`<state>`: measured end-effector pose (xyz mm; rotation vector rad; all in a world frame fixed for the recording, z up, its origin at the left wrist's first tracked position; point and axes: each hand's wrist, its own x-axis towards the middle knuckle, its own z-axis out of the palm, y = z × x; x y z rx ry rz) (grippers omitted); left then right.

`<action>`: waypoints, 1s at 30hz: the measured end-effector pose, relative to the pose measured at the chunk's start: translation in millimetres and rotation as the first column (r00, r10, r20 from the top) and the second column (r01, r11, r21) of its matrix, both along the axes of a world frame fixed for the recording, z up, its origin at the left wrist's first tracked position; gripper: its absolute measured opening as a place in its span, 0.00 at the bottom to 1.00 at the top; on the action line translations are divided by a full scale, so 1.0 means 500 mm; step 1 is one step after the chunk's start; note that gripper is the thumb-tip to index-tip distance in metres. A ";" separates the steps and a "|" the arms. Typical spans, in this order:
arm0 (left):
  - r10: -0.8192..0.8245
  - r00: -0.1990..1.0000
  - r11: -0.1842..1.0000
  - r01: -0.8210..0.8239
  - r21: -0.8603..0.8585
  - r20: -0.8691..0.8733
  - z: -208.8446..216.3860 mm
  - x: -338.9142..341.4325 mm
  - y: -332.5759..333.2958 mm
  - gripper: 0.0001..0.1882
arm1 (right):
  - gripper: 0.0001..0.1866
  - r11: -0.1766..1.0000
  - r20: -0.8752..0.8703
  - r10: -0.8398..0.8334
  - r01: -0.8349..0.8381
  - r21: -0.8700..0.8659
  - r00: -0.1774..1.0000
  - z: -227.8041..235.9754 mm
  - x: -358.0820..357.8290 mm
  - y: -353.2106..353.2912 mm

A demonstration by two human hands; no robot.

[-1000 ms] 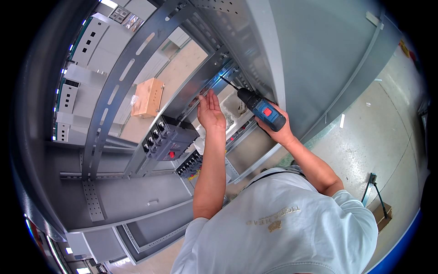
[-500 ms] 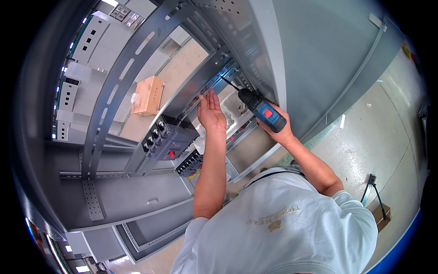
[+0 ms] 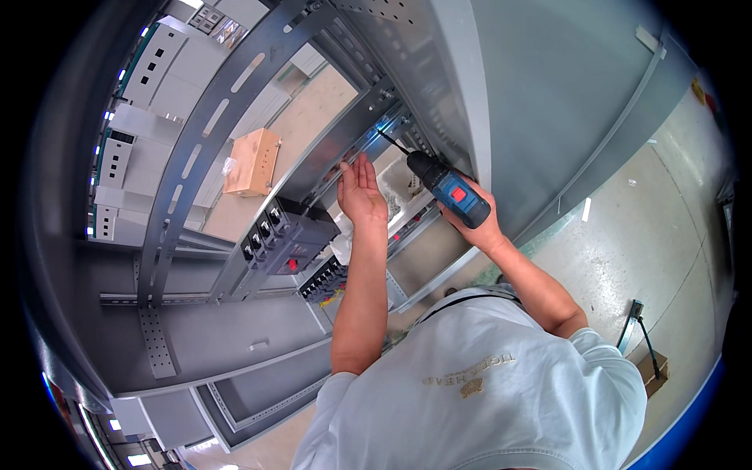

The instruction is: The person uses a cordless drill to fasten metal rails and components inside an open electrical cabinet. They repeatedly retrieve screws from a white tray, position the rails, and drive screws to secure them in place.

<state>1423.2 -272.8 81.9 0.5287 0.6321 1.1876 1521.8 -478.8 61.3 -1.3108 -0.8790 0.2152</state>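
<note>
In my right hand point(image 3: 479, 221) is a blue and black cordless drill point(image 3: 458, 193) with a red patch on its body. Its long thin bit point(image 3: 393, 142) points up and left, its tip by a shiny metal rail point(image 3: 381, 129) inside the grey cabinet frame. My left hand point(image 3: 361, 194) is held palm up just below that rail, fingers stretched out and thumb apart; nothing can be made out on the palm. Left of this hand sits a dark circuit breaker point(image 3: 291, 239) with a red button, mounted on the frame. A second breaker point(image 3: 323, 282) shows partly behind it.
A slotted upright point(image 3: 205, 129) stands at the left, and a large grey panel point(image 3: 564, 102) rises on the right. Beyond the frame a wooden box point(image 3: 253, 163) lies on the floor. White plastic point(image 3: 397, 192) lies behind my left hand. Near a cardboard box point(image 3: 652, 370) is a dark-handled tool point(image 3: 630, 325).
Hardly anything differs. The view has shifted very slightly; both hands and the drill keep their places at the rail.
</note>
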 end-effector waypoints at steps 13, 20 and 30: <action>0.042 0.992 0.999 -0.039 0.026 -0.120 0.021 0.004 -0.018 0.15 | 0.29 0.999 -0.010 -0.019 0.018 -0.036 1.000 0.015 -0.007 0.006; 0.043 0.957 0.997 -0.022 0.077 -0.287 0.026 -0.002 -0.022 0.17 | 0.29 0.999 0.005 -0.012 0.012 -0.044 1.000 0.018 -0.004 0.006; 0.051 0.947 0.993 -0.016 0.114 -0.317 0.022 -0.012 -0.017 0.17 | 0.30 0.999 0.041 0.009 -0.008 -0.036 0.999 0.021 -0.001 0.010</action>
